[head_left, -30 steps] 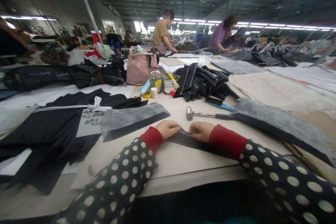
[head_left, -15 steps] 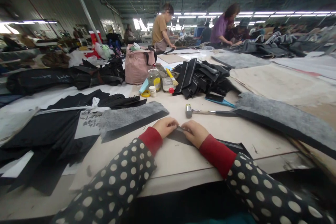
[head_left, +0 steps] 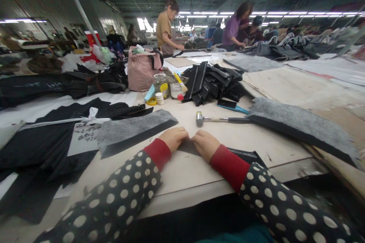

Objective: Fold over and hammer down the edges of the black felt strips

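A dark strip of material lies on the pale work board, partly covered by my hands. My left hand pinches its far edge with curled fingers. Close beside it, my right hand grips the same edge, its fingertips almost meeting the left ones. Past my right wrist, the strip's black end shows a light line. Just beyond my hands lies a hammer with a metal head. To the left rests a grey-and-black fabric piece. My fingertips hide part of the strip's edge.
Black strips are heaped at the back, near a blue-handled brush, a glass jar and a pink bag. Black fabric spreads on the left. Another grey-and-black piece lies right. Two people stand across the table.
Both hands stay on the strip; their fingertips have come closer together and curl further over its edge. The whole view has shifted slightly, so things appear further left.
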`<state>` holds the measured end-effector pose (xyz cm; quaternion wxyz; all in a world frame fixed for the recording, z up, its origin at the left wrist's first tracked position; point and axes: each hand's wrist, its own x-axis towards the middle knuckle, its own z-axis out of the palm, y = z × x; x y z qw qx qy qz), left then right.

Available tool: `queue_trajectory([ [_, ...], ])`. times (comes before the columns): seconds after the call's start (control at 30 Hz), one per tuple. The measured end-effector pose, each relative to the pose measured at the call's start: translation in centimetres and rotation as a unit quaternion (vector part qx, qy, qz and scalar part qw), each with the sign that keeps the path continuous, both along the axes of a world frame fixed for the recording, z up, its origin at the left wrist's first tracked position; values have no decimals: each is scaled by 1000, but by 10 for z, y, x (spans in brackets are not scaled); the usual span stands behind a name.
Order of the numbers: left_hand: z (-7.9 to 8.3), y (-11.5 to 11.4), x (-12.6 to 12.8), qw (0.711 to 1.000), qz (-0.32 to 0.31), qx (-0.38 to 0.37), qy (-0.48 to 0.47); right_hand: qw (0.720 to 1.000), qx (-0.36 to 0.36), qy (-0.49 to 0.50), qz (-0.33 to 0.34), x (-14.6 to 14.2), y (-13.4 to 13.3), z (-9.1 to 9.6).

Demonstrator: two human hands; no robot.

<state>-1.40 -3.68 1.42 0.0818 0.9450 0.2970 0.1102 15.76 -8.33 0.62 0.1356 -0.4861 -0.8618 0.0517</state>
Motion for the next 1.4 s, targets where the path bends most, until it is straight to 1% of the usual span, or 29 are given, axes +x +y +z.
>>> queue_trajectory([
  [0.13, 4, -3, -3, 992, -52, 69, 88, 998, 29, -49, 3, -3, -2, -2],
  [0.2, 7, -8, -2, 986, -58, 97, 123, 997, 46, -69, -2, -5, -5, -1],
  [0.3, 14, -16, 3, 978, -33, 124, 163, 994, 57, -90, -13, -8, -8, 2],
  [0.4, 19, -24, 9, 976, 3, 126, 178, 994, 42, -92, -37, -9, -11, 4],
  [0.5, 16, -28, 12, 981, 46, 112, 151, 997, 16, -61, -43, -1, -15, 6],
  [0.6, 9, -29, 9, 990, 75, 84, 79, 999, -16, -13, -40, 20, -22, 9],
  [0.73, 3, -24, 2, 995, 94, 28, -14, 997, -25, 21, -76, 61, -35, 13],
  [0.8, 1, -22, 1, 995, 96, 9, -38, 995, -34, 17, -94, 77, -42, 14],
  [0.87, 0, -19, 0, 995, 91, -1, -51, 993, -52, 10, -108, 87, -46, 15],
  [0.93, -1, -18, 0, 995, 86, -9, -60, 990, -77, 14, -114, 89, -46, 16],
  [1.03, -2, -17, -1, 993, 89, -22, -70, 983, -130, 39, -125, 86, -42, 17],
  [1.13, 2, -22, 4, 993, 93, 10, -75, 978, -154, 66, -127, 79, -38, 18],
  [1.27, 15, -39, 20, 993, 64, 86, -44, 988, -107, 81, -80, 67, -37, 24],
  [1.33, 19, -46, 27, 994, 45, 94, -23, 992, -81, 81, -47, 61, -35, 28],
  [1.4, 19, -49, 30, 994, 45, 98, -20, 995, -64, 72, -18, 55, -32, 31],
])
